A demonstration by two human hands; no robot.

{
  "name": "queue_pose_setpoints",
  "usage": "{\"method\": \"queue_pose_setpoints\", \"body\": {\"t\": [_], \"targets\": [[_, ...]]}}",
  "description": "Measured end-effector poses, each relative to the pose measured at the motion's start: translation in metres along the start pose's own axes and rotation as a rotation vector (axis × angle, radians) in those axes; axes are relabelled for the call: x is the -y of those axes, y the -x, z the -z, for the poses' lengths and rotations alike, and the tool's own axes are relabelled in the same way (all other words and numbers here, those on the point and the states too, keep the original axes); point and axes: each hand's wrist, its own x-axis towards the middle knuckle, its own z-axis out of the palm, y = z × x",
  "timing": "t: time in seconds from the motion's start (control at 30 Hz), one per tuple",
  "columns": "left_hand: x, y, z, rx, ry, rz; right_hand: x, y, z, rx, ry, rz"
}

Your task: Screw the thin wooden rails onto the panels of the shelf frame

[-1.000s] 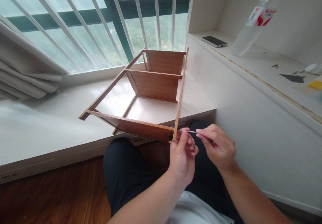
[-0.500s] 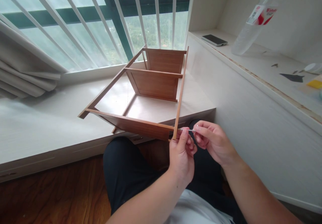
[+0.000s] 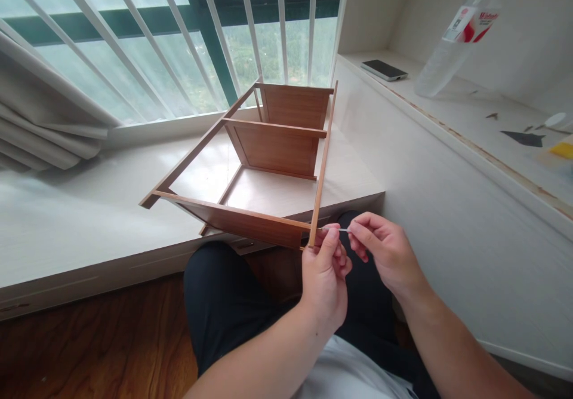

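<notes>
While both hands pinch a thin tool (image 3: 342, 230), the bottle's label (image 3: 470, 24) blurs.

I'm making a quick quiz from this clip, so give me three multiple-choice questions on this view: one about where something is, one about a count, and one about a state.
1. Where does the phone lie?
A. on the raised ledge at the right
B. on the wooden floor
C. inside the wooden shelf frame

2. How many cross boards join the two long side rails of the wooden shelf frame?
A. one
B. three
C. six

3. How is the thin metal tool held?
A. lying loose on the platform
B. pinched by the right hand, its tip at the frame's near corner beside the left hand
C. stuck in the plastic bottle

Answers: 1 A, the phone rests flat near the plastic bottle. 2 B, one board far, one middle, one near. 3 B, the fingers close on the tool.
</notes>
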Motion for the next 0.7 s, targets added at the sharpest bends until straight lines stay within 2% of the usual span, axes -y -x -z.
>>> {"method": "queue_pose_setpoints", "body": {"t": [0.17,0.3,0.5,0.7], "targets": [[-0.0005,0.0000,-0.0001,0.009,0.013,-0.001,-0.0054,0.0047,0.0058,-0.124,0.431,0.396],[-0.0030,0.0013,-0.0010,0.032,0.042,0.028,-0.0061,0.0059,0.0069,-0.137,0.584,0.664],[-0.0033,0.0024,-0.0006,0.046,0.078,0.042,-0.0055,0.0019,0.0079,-0.084,0.605,0.885],[-0.0017,0.0015,0.0015,0.046,0.089,0.045,-0.0078,-0.0001,0.0103,-0.071,0.572,0.942]]}}
